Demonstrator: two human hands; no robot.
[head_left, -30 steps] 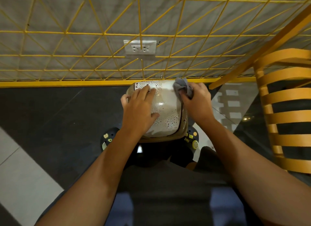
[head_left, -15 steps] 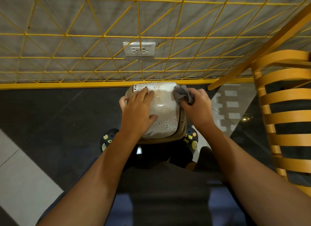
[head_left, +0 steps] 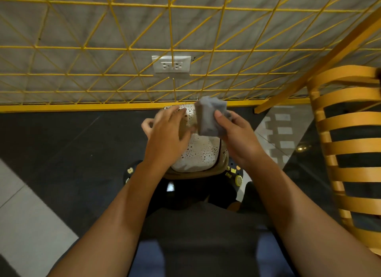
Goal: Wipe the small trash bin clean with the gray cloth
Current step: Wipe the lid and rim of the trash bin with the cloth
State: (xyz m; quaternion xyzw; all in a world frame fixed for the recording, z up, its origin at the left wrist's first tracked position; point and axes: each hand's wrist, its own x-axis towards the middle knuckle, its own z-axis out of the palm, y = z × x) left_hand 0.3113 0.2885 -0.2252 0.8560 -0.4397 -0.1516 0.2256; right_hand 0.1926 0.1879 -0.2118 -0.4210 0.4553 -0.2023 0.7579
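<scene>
The small trash bin (head_left: 201, 153) has a white lid with dark speckles and a tan rim, and stands on the dark floor between my feet, close to the wall. The gray cloth (head_left: 208, 118) is folded and held up above the bin's far right part by my right hand (head_left: 237, 138), thumb on its front. My left hand (head_left: 167, 136) hovers over the lid's left side with fingers spread and blurred; whether it touches the lid I cannot tell.
A yellow wire grid (head_left: 127, 48) covers the gray wall ahead, with a white socket plate (head_left: 171, 64) behind it. A yellow slatted chair (head_left: 350, 145) stands at the right. My dark shoes (head_left: 235, 171) flank the bin.
My right hand has lifted the cloth off the bin's right edge and opened it out. My left hand has come up from lying flat on the lid.
</scene>
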